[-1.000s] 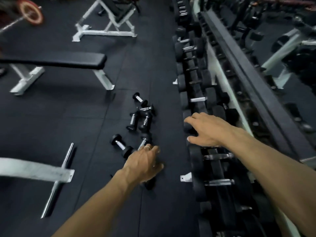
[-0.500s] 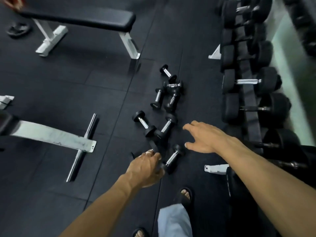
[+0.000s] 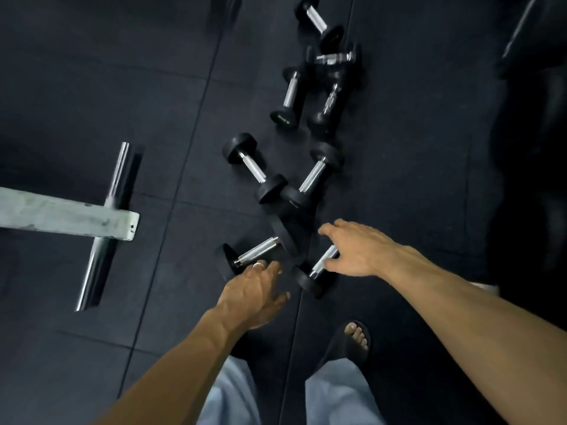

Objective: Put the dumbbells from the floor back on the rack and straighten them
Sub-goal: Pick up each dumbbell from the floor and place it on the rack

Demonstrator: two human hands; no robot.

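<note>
Several small black dumbbells with chrome handles lie scattered on the black rubber floor (image 3: 92, 72). The nearest left dumbbell (image 3: 257, 251) lies just beyond the fingertips of my left hand (image 3: 256, 297), which is spread and holds nothing. My right hand (image 3: 359, 250) hovers with fingers apart over the handle of the nearest right dumbbell (image 3: 319, 266), touching or almost touching it. Farther off lie a crossed pair (image 3: 276, 176) and a cluster of three (image 3: 319, 75). The rack (image 3: 530, 124) is a dark blur at the right edge.
A bench foot (image 3: 70, 217), a grey beam with a chrome crossbar (image 3: 104, 228), lies on the floor to the left. My foot in a dark sandal (image 3: 352, 338) and light trouser legs (image 3: 233, 394) stand right below the hands.
The view has tilted down and closer to the floor. My right hand came off the rack and down over the nearest right dumbbell. My left hand has stayed beside the nearest left one.
</note>
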